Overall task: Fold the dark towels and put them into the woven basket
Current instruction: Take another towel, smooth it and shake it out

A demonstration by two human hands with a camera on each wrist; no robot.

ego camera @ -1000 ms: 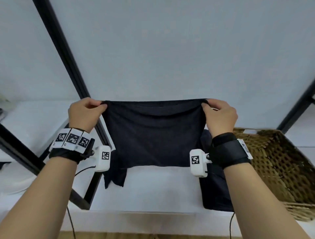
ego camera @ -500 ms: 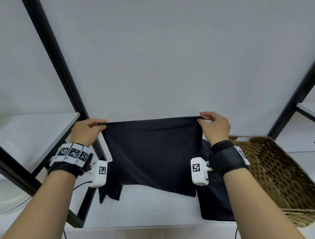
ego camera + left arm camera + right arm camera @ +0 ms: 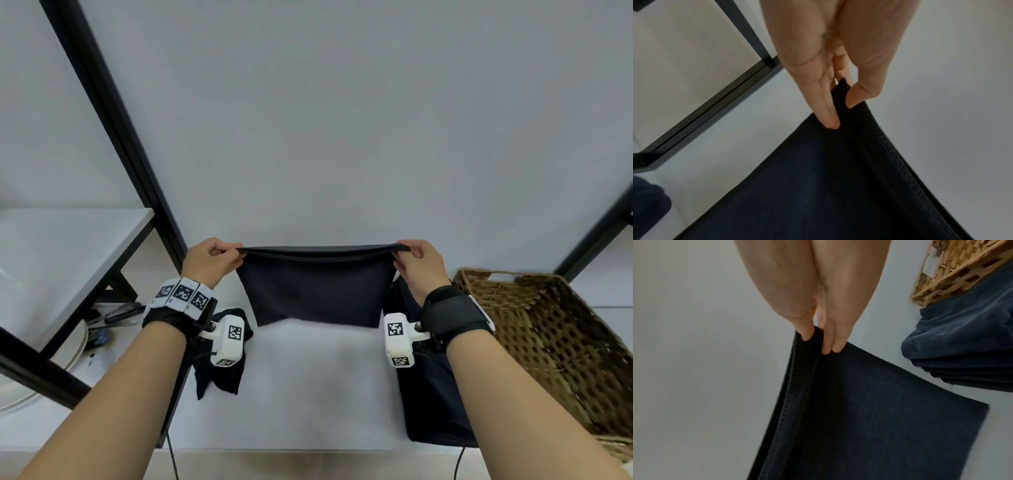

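A dark towel (image 3: 315, 291) hangs doubled over between my two hands above the white table (image 3: 308, 383). My left hand (image 3: 214, 260) pinches its upper left corner, thumb against fingers (image 3: 826, 116). My right hand (image 3: 416, 262) pinches the upper right corner (image 3: 818, 337). The towel's lower edge nearly reaches the table. A stack of folded dark towels (image 3: 431, 394) lies to the right, beside the woven basket (image 3: 534, 329). The same stack (image 3: 966, 353) appears in the right wrist view under the basket's corner (image 3: 953, 272). A crumpled dark towel (image 3: 224, 373) lies to the left under my wrist.
Black shelf posts (image 3: 113, 120) rise at the left and at the far right (image 3: 596, 233). A white shelf (image 3: 58, 253) stands at the left, with a round white plate (image 3: 37, 383) and small dark items below it. A white wall stands behind the table.
Both hands have come down toward the table with the towel. The towel hangs shorter now and its top edge shows two layers.
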